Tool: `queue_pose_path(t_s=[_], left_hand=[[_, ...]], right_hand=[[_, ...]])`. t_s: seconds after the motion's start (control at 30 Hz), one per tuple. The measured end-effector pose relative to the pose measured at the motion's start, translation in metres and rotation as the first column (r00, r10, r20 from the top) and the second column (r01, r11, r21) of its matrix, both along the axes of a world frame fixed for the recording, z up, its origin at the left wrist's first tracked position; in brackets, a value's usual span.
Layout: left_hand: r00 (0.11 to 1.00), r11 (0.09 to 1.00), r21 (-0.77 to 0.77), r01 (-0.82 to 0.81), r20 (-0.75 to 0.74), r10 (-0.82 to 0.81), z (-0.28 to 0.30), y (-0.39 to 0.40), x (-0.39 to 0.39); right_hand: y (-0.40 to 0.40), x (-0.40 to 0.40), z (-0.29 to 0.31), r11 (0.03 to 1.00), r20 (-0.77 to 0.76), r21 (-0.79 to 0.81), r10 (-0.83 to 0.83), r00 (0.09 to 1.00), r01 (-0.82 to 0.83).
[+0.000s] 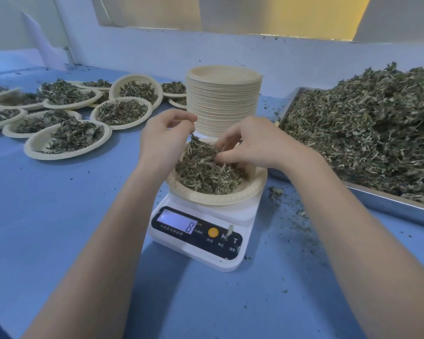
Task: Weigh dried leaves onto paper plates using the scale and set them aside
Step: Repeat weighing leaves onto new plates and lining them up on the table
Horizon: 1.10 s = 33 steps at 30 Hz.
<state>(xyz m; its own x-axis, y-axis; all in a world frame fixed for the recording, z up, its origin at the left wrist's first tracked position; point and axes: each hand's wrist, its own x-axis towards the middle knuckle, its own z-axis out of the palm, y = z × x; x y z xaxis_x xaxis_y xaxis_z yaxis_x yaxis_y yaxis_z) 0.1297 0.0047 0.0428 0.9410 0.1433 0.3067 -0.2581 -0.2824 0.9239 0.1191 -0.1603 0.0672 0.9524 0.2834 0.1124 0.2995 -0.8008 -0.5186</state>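
The right hand (252,143) has its fingers curled down into the leaves (206,172), pinching a tuft of them. The left hand (164,140) hovers beside it, fingers bent, thumb and fingertips nipping a few leaves at the top of the heap. The leaves lie piled in a paper plate (220,195) with a crimped rim, seated on the scale (201,231), a white plastic slab whose front panel shows a single digit. Just behind stands a tall stack (224,99) of pale plates, close to both hands. To the right a metal tray (389,204), heaped with dry crumbly leaf, runs near the scale's edge. To the left, filled plates (69,140) overlap one another. Blue table (59,216) lies bare between them and the scale; crumbs scatter by the tray.
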Motion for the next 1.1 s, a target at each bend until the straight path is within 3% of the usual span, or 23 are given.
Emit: queue_pose_path(t_s=[0.37, 1.1], left_hand=[[0.999, 0.999, -0.042, -0.023, 0.026, 0.024, -0.002, 0.002, 0.0], [1.0, 0.999, -0.047, -0.008, -0.008, 0.007, -0.006, 0.001, 0.0]], right_hand=[[-0.009, -0.013, 0.02, 0.94, 0.156, 0.336, -0.122, 0.98, 0.063], [-0.008, -0.018, 0.022, 0.93, 0.124, 0.354, -0.148, 0.981, 0.095]])
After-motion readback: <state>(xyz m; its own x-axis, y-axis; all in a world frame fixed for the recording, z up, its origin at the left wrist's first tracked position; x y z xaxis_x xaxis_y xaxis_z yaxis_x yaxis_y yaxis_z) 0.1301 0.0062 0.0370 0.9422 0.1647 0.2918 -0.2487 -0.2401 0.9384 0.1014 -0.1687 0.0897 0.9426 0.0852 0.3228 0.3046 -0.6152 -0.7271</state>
